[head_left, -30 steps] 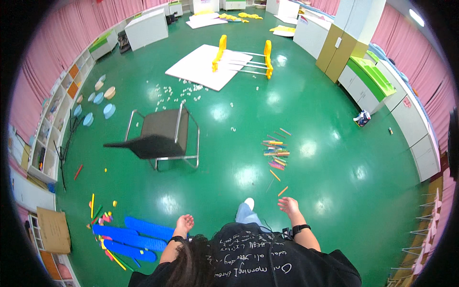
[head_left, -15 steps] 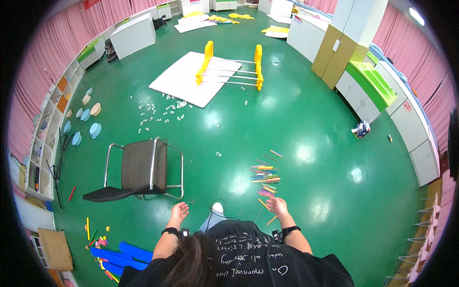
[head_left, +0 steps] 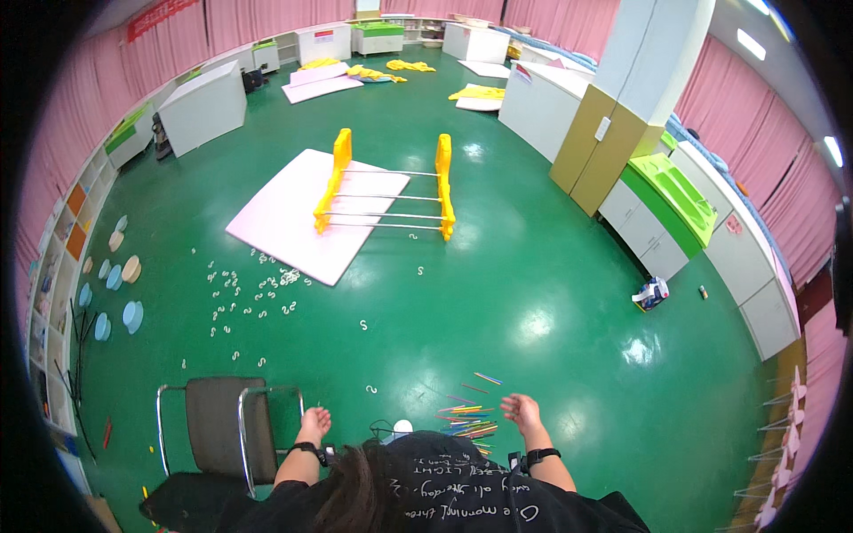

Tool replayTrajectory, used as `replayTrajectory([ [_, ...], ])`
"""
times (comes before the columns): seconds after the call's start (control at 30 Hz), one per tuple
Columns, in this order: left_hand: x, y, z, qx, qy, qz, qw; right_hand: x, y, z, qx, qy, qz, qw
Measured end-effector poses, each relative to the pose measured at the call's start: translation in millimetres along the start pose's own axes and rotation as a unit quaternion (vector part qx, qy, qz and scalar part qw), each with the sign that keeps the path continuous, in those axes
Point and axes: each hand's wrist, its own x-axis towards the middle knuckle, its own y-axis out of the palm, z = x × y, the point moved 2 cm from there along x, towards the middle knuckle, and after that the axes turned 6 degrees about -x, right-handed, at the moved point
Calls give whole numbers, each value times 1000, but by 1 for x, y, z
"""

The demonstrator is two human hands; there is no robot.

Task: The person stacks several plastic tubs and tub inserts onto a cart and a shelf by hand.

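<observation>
Just below and between the two hands lies a loose scatter of thin coloured sticks (head_left: 468, 417) on the glossy green floor (head_left: 551, 302), nearer the right hand (head_left: 520, 410) than the left. The right hand hangs above the right edge of the scatter, fingers loosely spread, palm down, holding nothing. The left hand (head_left: 314, 422) is likewise empty, fingers half curled, just beside the chrome tube frame of a dark-seated chair (head_left: 227, 426) that lies tipped over to the person's left; whether it touches the frame cannot be told.

Judged step: approach to the sticks, before any pick-up. The next move would call for bending down and lowering the right hand onto the sticks, then a fine pinch or a raking gather, since they lie flat and fanned.

Farther ahead of the hands, small white hook-shaped pieces (head_left: 258, 298) dot the floor to the left. Beyond them a yellow-ended rack with metal rods (head_left: 388, 191) lies on a pale pink mat (head_left: 275, 226). White cabinets (head_left: 711, 240) stand well off to the right.
</observation>
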Motion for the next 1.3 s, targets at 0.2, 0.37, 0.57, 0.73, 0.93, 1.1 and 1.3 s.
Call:
replayTrajectory([
  [0.2, 54, 269, -60, 139, 16, 89, 986, 102, 6, 137, 15, -32, -39, 999],
  [0.37, 107, 442, -75, 171, -47, 148, 973, 234, -25, 221, 57, 12, -94, 994],
  [0.57, 183, 593, -101, 130, -92, 85, 984, 375, -41, 365, 54, 1, -95, 994],
  [0.73, 199, 799, -135, 167, 23, 143, 975, 481, -35, 503, -29, -44, -75, 996],
  [0.93, 258, 951, -165, 156, -19, 139, 978, 619, -19, 581, -29, -33, -20, 999],
  [1.1, 379, 1015, -202, 14, -57, 36, 998, 749, -18, 669, -44, 4, -56, 997],
  [1.3, 437, 1191, -273, 80, -38, -11, 996, 881, -1, 811, -15, -11, -88, 996],
])
